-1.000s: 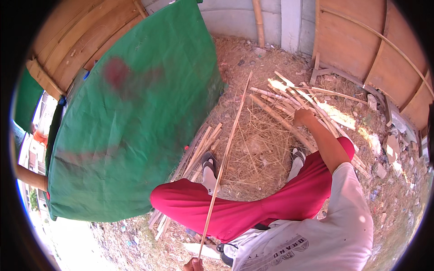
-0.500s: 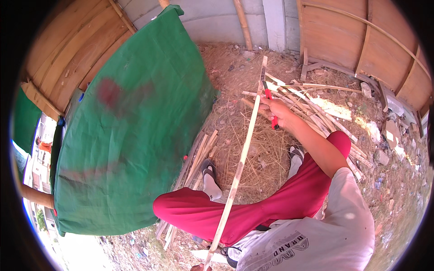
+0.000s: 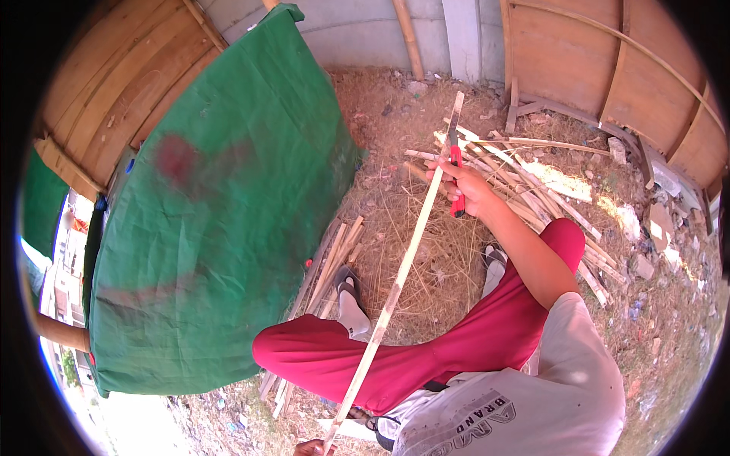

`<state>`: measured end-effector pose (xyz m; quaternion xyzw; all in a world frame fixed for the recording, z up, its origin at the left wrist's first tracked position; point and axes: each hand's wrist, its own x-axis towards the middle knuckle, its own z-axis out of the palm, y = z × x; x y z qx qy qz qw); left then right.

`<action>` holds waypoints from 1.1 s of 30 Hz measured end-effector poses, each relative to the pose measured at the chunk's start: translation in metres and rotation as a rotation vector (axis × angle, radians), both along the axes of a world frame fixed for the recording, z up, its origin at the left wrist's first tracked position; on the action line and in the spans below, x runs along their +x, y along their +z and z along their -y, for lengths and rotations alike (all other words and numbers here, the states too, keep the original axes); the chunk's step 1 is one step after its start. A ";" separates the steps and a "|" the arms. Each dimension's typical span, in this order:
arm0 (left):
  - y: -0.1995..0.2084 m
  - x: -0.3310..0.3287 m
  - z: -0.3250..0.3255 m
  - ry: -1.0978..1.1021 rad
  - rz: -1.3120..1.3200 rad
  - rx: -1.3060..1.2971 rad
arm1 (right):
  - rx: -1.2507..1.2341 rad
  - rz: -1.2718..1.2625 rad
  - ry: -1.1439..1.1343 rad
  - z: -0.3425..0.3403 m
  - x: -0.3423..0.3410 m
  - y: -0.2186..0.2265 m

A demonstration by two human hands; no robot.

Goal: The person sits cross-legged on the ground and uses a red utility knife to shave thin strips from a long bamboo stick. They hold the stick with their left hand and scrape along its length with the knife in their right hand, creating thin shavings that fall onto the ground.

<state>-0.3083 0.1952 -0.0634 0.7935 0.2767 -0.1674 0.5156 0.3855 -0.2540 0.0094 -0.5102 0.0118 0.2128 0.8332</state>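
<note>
A long pale bamboo strip (image 3: 401, 277) runs slantwise across my lap, from the lower edge up toward the woodpile. My left hand (image 3: 310, 448) grips its near end; the picture's edge cuts off part of that hand. In my right hand (image 3: 470, 190) is a red utility knife (image 3: 456, 178), closed in my fingers and held close against the strip's far part. Its blade points away from me, along the strip near the far end. Whether the blade touches the strip is hard to tell.
Behind my right hand lies a heap of split bamboo strips (image 3: 541, 194). More strips (image 3: 338, 254) lie by my left foot. A green sheet (image 3: 220, 251) hangs at left. Dry shavings (image 3: 426, 266) cover the ground between my feet, with rubble (image 3: 660, 224) at right.
The strip's near end and my left hand have shifted left, while its far tip has swung slightly right. The knife has turned more upright in my right hand.
</note>
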 end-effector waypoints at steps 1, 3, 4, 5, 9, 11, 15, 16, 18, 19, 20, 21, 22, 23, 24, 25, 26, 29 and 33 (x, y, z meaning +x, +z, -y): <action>-0.003 -0.001 -0.002 0.012 0.054 0.016 | -0.012 0.006 0.001 -0.001 -0.001 0.001; 0.025 0.029 0.009 -0.137 -0.007 0.181 | -0.020 0.003 -0.003 0.000 -0.004 0.006; 0.050 0.052 0.025 -0.175 0.008 0.286 | -0.019 0.000 -0.002 0.000 -0.005 0.006; 0.054 0.058 0.026 -0.219 -0.014 0.446 | -0.005 0.004 0.021 0.000 -0.004 0.005; 0.060 0.103 0.045 0.288 0.097 0.448 | -0.041 0.019 0.006 0.000 -0.007 0.010; 0.074 0.128 0.056 0.348 0.163 0.511 | -0.041 -0.002 -0.046 0.000 -0.010 0.017; 0.081 0.163 0.057 0.258 0.370 0.558 | 0.025 -0.011 -0.139 0.015 -0.003 0.015; 0.087 0.173 0.060 0.251 0.416 0.538 | 0.048 -0.019 -0.157 0.015 -0.002 0.016; 0.101 0.197 0.060 0.234 0.342 0.664 | 0.034 -0.008 -0.202 0.025 0.004 0.022; 0.104 0.208 0.058 0.233 0.395 0.673 | 0.055 0.002 -0.222 0.033 0.009 0.024; 0.106 0.219 0.056 0.229 0.447 0.681 | 0.075 0.012 -0.243 0.041 0.014 0.026; 0.104 0.231 0.048 0.174 0.515 0.675 | 0.120 0.011 -0.266 0.049 0.016 0.033; 0.106 0.249 0.046 0.120 0.592 0.662 | 0.141 0.022 -0.303 0.057 0.019 0.038; 0.110 0.265 0.045 0.123 0.588 0.647 | 0.163 0.033 -0.340 0.068 0.022 0.041; 0.110 0.282 0.040 0.129 0.601 0.602 | 0.187 0.048 -0.376 0.078 0.026 0.043; 0.108 0.295 0.027 0.081 0.608 0.698 | 0.221 0.076 -0.397 0.086 0.029 0.041; 0.107 0.307 0.016 0.032 0.613 0.794 | 0.231 0.064 -0.436 0.094 0.033 0.039; 0.115 0.359 0.006 0.119 0.663 0.539 | 0.261 -0.010 -0.576 0.113 0.039 0.035; 0.117 0.402 -0.020 0.020 0.644 0.434 | 0.270 -0.075 -0.690 0.128 0.043 0.018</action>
